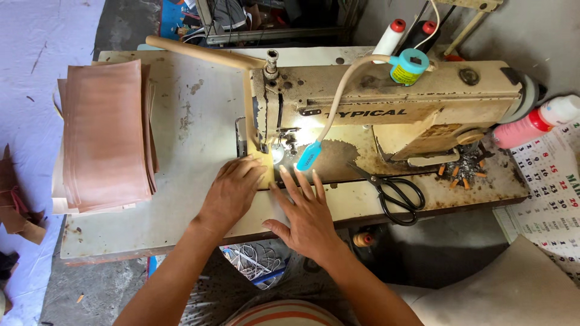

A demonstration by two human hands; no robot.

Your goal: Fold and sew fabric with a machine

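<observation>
Workpiece: a small tan piece, lying flat on the table at the needle of the sewing machine, mostly covered by the left hand.

Layout, left to right:

- Stack of pinkish-tan sheets, on the table's left end, well apart from both hands.
- Left hand: palm down, fingers extended and together, pressing on the workpiece. Fingertips lie just beside the needle area. Nothing is grasped.
- Right hand: palm down, fingers spread, flat on the table just right of the workpiece. Nothing is grasped. Contact with the workpiece edge cannot be determined.
- Lamp: blue head on a pale flexible neck, lit, above the needle plate and near the right fingertips.
- Scissors: black handles, closed, on the machine bed right of the right hand, apart from it.
- Bottle: red with white cap, lying at the machine's right end.
- Calendar: at the far right edge.
</observation>
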